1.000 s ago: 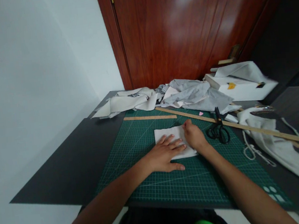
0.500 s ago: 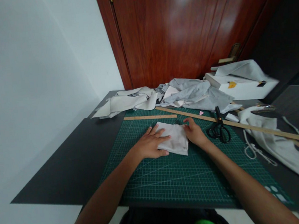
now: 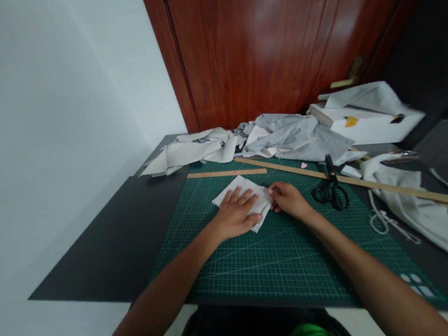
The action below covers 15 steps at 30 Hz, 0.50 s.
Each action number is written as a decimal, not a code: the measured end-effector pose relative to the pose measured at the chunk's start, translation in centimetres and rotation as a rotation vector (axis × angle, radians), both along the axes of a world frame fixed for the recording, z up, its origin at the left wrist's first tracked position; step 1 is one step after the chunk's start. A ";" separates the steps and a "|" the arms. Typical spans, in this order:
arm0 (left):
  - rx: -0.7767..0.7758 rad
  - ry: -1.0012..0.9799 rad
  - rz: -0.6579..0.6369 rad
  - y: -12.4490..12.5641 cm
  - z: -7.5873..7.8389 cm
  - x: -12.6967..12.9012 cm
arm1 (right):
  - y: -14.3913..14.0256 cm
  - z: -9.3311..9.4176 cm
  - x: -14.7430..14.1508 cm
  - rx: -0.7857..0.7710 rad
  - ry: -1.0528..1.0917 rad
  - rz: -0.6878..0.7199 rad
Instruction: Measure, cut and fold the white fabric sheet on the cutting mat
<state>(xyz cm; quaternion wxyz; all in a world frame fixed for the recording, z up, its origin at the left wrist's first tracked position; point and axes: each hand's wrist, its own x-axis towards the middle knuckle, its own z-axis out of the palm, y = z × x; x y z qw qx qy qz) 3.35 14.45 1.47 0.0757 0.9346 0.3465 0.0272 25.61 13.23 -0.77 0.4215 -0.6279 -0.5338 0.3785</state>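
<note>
A small off-white piece of cloth (image 3: 242, 183) lies turned at an angle on the green cutting mat (image 3: 268, 271). My left hand (image 3: 237, 213) rests flat on it with the fingers spread, covering its middle and near left part. At the cloth's right corner, my right hand (image 3: 288, 199) pinches the edge between thumb and curled fingers. To the right of that hand lie black-handled scissors (image 3: 332, 190), blades pointing away from me. A short wooden ruler (image 3: 227, 173) lies just beyond the cloth.
A long wooden ruler (image 3: 388, 186) slants across the mat to the right. Crumpled grey fabric (image 3: 285, 134) and cream fabric (image 3: 193, 151) line the back, near a white box (image 3: 377, 126). A drawstring cloth piece (image 3: 426, 209) lies at the right. A wall stands left, a wooden door behind.
The cloth has turned, so a corner now points away from me. My left hand has slid slightly right onto its middle, and my right hand has moved a little left, gripping its corner.
</note>
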 end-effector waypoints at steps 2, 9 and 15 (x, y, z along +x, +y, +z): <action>0.002 0.010 0.012 0.0 -0.2 0.0 | -0.1 0.4 0.2 0.008 -0.031 0.014; 0.016 0.023 -0.184 0.5 -0.4 -0.3 | -0.2 1.3 0.9 -0.034 0.077 0.063; -0.025 -0.012 -0.239 0.5 -0.4 -0.2 | -0.3 2.4 1.9 -0.079 0.220 0.114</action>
